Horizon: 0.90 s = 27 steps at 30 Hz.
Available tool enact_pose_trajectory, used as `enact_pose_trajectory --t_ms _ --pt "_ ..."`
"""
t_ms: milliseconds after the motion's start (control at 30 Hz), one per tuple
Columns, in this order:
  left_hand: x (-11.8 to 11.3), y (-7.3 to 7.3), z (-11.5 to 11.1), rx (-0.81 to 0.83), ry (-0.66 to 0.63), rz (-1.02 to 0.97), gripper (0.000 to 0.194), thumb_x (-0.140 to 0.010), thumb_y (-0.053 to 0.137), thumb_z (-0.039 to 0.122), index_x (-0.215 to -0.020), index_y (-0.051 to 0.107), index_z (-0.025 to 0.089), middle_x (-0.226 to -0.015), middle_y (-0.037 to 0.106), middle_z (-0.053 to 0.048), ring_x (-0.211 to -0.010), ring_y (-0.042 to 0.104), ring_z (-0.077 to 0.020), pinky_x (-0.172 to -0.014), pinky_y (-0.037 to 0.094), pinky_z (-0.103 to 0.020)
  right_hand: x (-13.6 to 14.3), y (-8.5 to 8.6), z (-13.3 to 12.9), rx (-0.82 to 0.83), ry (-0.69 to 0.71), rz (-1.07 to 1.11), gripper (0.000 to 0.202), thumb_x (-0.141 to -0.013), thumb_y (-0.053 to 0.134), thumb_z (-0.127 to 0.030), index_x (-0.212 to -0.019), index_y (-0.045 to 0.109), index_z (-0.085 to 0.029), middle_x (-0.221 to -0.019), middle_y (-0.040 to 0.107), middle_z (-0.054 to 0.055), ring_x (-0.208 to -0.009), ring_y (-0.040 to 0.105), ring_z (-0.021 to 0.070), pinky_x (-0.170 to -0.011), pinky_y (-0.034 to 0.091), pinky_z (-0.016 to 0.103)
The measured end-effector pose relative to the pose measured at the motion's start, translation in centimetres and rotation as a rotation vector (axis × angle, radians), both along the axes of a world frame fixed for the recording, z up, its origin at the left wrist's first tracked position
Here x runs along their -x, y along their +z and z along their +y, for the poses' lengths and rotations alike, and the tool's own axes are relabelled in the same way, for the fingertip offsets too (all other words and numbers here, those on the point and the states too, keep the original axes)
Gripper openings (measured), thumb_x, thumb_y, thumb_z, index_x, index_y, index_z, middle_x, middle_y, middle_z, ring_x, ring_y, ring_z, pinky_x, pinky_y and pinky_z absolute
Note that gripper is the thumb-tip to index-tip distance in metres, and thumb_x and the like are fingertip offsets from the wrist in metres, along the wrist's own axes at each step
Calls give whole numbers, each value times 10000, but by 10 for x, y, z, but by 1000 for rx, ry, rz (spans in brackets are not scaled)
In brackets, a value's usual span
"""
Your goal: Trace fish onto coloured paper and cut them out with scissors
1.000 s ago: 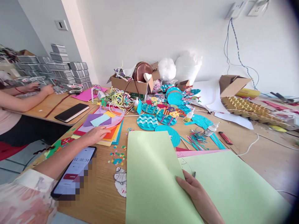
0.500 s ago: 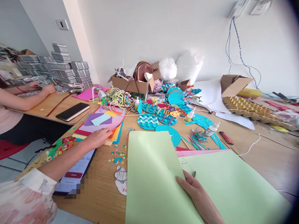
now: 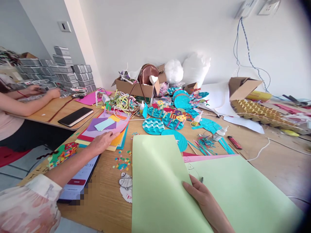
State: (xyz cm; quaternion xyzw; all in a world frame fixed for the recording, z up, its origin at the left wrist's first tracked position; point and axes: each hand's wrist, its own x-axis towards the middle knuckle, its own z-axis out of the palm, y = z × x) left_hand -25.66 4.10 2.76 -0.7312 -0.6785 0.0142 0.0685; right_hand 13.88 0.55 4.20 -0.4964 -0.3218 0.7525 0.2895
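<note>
My left hand (image 3: 103, 142) reaches to a stack of coloured paper (image 3: 85, 133) at the left, fingertips pinched at the edge of its pink sheet (image 3: 123, 126). A purple and a light blue piece (image 3: 105, 124) lie on top. My right hand (image 3: 200, 192) grips the edge of a light green sheet (image 3: 157, 181), thumb on top, fingers partly hidden. The sheet is bent over toward the left. Fish outlines show on the green paper (image 3: 240, 191) beyond the fingers. The dark tip of a pen (image 3: 201, 179) pokes out beside this hand; whether I hold it cannot be told.
A phone (image 3: 77, 183) lies under my left forearm, near paper confetti (image 3: 122, 161) and fish cutouts (image 3: 125, 183). Blue paper discs (image 3: 153, 126), glue bottles (image 3: 220, 133) and a red cutter (image 3: 235, 142) lie behind. A co-worker's hands (image 3: 53, 93) are at the far left.
My left hand has drawn slightly back and left at the paper stack, and the pink sheet's edge looks more raised. My right hand and the green sheet have barely moved.
</note>
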Motion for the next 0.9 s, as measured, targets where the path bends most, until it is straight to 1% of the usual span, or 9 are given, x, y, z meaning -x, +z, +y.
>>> enact_pose_trajectory --t_ms 133,233,333,400,467,533,633,767,900 --pt "11 0 1 -82 40 -73 582 -832 365 114 -1393 249 213 -1220 542 -108 -1048 558 -219 -783 481 -291 6 4 4 1 7 38 590 -675 671 -425 -1224 535 -256 -1055 698 60 -828 686 300 -670 541 393" --pt "22 1 4 -89 84 -108 595 -842 383 175 -1409 205 195 -1170 593 -101 -939 621 -220 -720 491 -281 10 6 8 8 15 87 588 -678 688 -386 -1225 526 -241 -1036 705 66 -813 690 286 -641 542 370" --pt "32 0 7 -64 117 -115 604 -828 409 189 -1404 227 186 -995 670 -62 -818 655 -209 -645 486 -261 16 7 12 9 37 109 568 -680 688 -377 -1208 537 -230 -1027 707 74 -814 690 280 -650 541 364" --pt "38 -2 7 -54 139 -100 606 -799 431 164 -1386 280 164 -957 679 -67 -815 654 -214 -639 486 -266 21 7 15 -5 53 120 564 -673 690 -381 -1195 549 -221 -1023 707 80 -817 689 282 -664 538 370" --pt "45 -1 8 -46 142 -69 528 -768 436 130 -1295 442 156 -985 676 -89 -874 640 -233 -696 489 -295 28 6 17 -23 73 119 567 -659 696 -381 -1182 562 -208 -1015 709 84 -805 690 279 -672 534 372" --pt "52 2 9 -39 122 -37 392 -774 422 132 -1119 604 163 -1003 674 -97 -936 616 -248 -791 473 -328 35 4 20 -31 101 111 558 -649 697 -377 -1163 577 -198 -1004 712 87 -787 692 273 -675 531 370" --pt "61 15 16 -47 105 1 335 -829 379 199 -976 677 158 -981 683 -107 -969 596 -268 -868 441 -370 46 2 24 -37 144 132 519 -648 691 -365 -1125 599 -184 -964 722 82 -763 693 262 -666 529 359" --pt "71 38 30 -75 139 52 344 -831 378 195 -1022 663 166 -1017 675 -104 -1010 581 -274 -882 426 -383 58 1 30 -50 198 201 460 -664 685 -327 -1091 614 -173 -907 733 64 -739 693 238 -660 519 336" --pt "73 55 43 -88 194 85 329 -815 399 171 -1005 668 153 -971 680 -136 -1006 580 -317 -829 430 -422 74 1 38 -36 274 238 429 -658 688 -289 -1063 627 -160 -878 735 68 -712 690 225 -649 502 321"
